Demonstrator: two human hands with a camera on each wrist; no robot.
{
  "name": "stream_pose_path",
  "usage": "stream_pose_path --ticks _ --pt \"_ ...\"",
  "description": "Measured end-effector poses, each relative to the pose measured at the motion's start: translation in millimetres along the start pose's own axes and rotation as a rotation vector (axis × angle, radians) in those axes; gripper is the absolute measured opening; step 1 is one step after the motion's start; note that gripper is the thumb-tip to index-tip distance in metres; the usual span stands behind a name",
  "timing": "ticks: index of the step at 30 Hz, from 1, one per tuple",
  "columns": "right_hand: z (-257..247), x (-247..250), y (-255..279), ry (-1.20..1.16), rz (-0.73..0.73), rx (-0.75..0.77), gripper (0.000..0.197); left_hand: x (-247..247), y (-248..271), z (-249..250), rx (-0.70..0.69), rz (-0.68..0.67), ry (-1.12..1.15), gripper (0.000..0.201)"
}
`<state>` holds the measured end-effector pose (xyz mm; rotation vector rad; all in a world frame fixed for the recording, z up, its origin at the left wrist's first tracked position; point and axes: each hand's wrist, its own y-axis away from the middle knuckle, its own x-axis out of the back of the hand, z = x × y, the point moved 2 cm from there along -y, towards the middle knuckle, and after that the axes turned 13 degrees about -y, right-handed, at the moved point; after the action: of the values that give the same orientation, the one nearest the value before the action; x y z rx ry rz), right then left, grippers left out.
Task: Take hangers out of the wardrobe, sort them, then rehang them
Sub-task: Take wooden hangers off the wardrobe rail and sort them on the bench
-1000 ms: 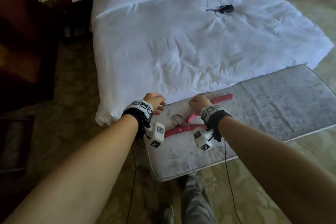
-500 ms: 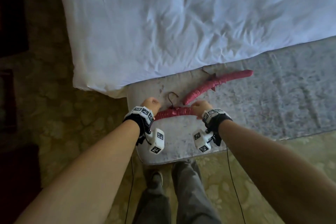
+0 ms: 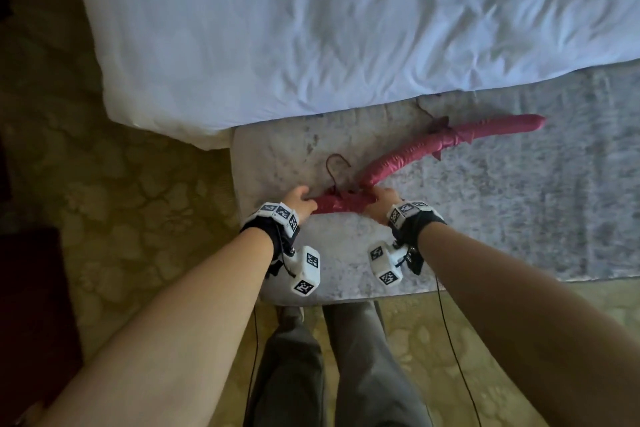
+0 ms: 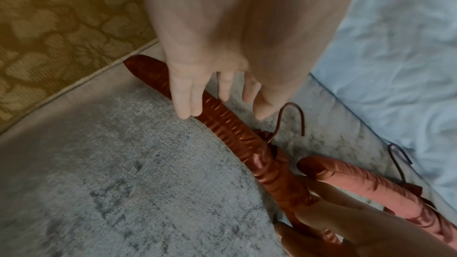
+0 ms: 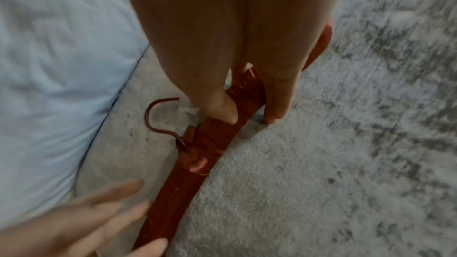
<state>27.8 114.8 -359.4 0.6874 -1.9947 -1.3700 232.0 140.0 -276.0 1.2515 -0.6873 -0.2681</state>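
Near padded hanger [image 3: 341,203] lies on the grey bench [image 3: 519,218]; a second padded hanger [image 3: 450,146] lies far right. Your right hand [image 3: 382,203] pinches its right arm; your left hand [image 3: 299,201] hovers with relaxed, straight fingers [image 4: 184,97], gripping nothing. Grasp both ends, lift level.

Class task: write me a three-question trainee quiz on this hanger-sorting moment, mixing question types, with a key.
1. True or false: the near hanger hangs from a rail.
2. How many padded red hangers lie on the grey bench?
3. The right hand is: A) pinching the near hanger, B) on the white bedding, C) idle.

The left hand only touches the hanger with straight fingers.

Key: 1 false; 2 two, counting the far hanger; 3 A.
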Motion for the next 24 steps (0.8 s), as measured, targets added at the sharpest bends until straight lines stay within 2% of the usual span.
stream_pose_path --ticks 1,3,6,8,13,18,24 --pt "-3 1 2 -0.014 -0.012 -0.036 0.079 -2 -5 -1 0.001 -0.001 -0.031 0.056" --pt "-26 10 36 -0.079 -0.005 -0.061 0.048 -5 -9 -3 -0.003 0.0 -0.101 0.055" --pt "-36 14 48 -0.065 -0.044 -0.083 0.038 -7 -8 -7 -0.004 0.025 -0.149 0.055" --pt "-32 12 49 -0.075 -0.046 -0.106 0.024 -6 -4 -10 -0.002 0.043 -0.173 0.055" --pt "-38 7 69 -0.17 -0.064 -0.087 0.017 13 8 -13 -0.073 0.057 -0.259 0.038" --pt "-62 10 104 -0.144 -0.033 -0.031 0.016 40 17 -27 -0.134 0.113 -0.241 0.048" --pt "-119 1 166 -0.019 0.063 0.153 0.012 85 97 -37 -0.23 0.155 -0.281 0.058"
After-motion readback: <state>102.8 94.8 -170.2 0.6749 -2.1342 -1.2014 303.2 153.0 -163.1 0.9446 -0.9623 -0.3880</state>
